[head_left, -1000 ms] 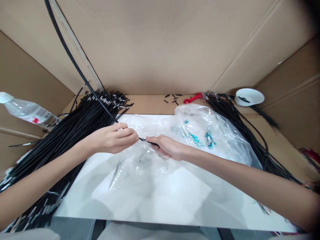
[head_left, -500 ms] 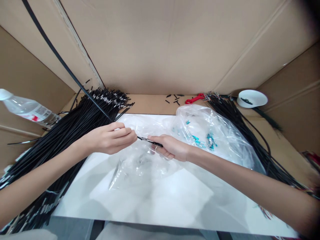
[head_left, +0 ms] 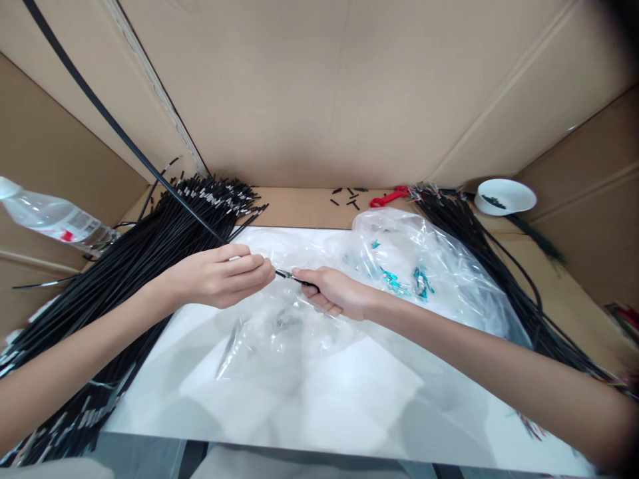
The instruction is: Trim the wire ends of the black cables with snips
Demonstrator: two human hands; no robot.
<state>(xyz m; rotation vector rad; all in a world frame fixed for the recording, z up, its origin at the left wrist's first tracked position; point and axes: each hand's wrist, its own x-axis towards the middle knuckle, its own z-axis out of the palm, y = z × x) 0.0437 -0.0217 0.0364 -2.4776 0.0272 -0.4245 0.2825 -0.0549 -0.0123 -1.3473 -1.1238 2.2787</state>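
My left hand (head_left: 227,274) is closed on a black cable (head_left: 107,112), pinching it near its end. From the fingers the cable rises in a long curve to the top left. A short piece of the cable's end sticks out toward my right hand (head_left: 333,291). That hand is wrapped round a small black-handled metal tool (head_left: 310,285), perhaps snips or pliers; its kind is not clear. The tool's metal tip meets the cable end just right of my left fingertips. Both hands are above a clear plastic bag (head_left: 279,332) on the white board.
Bundled black cables (head_left: 170,219) lie left, beside a tilted plastic bottle (head_left: 54,216). Another plastic bag (head_left: 449,266) with teal bits lies right. Behind are a red tool (head_left: 389,197), short black pieces (head_left: 351,196), a second cable bundle (head_left: 459,229) and a white bowl (head_left: 519,197). Cardboard walls (head_left: 339,86) surround.
My right hand and its tool have shifted slightly left toward my left hand. The cable's upper part has swung a little left. My left hand is almost still.
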